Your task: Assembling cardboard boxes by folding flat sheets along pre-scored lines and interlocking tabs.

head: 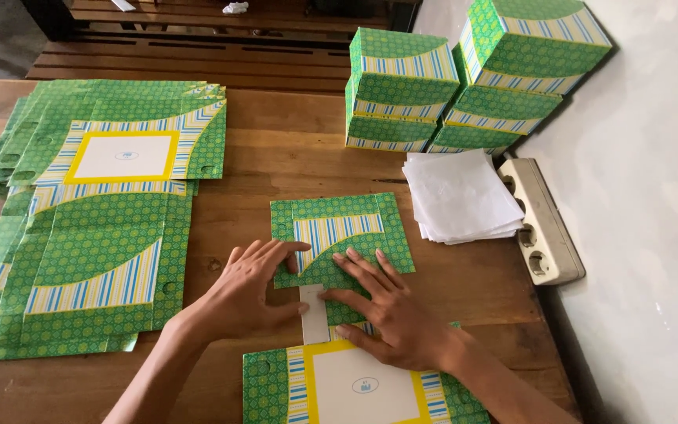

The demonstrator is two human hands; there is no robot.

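Observation:
A flat green patterned box blank [343,228] with blue and yellow stripes lies on the wooden table [276,157] in front of me. My left hand [249,294] rests flat on its left edge, thumb by a white flap [314,314] folded up at the middle. My right hand [390,310] presses down on the blank's middle, fingers spread, thumb touching the same flap. The near part of the blank shows a white panel in a yellow frame [362,385].
A spread stack of flat green blanks [96,228] covers the left of the table. Folded green boxes [464,78] are stacked at the back right by the wall. A pile of white paper sheets [461,196] and a beige power strip [543,224] lie at right.

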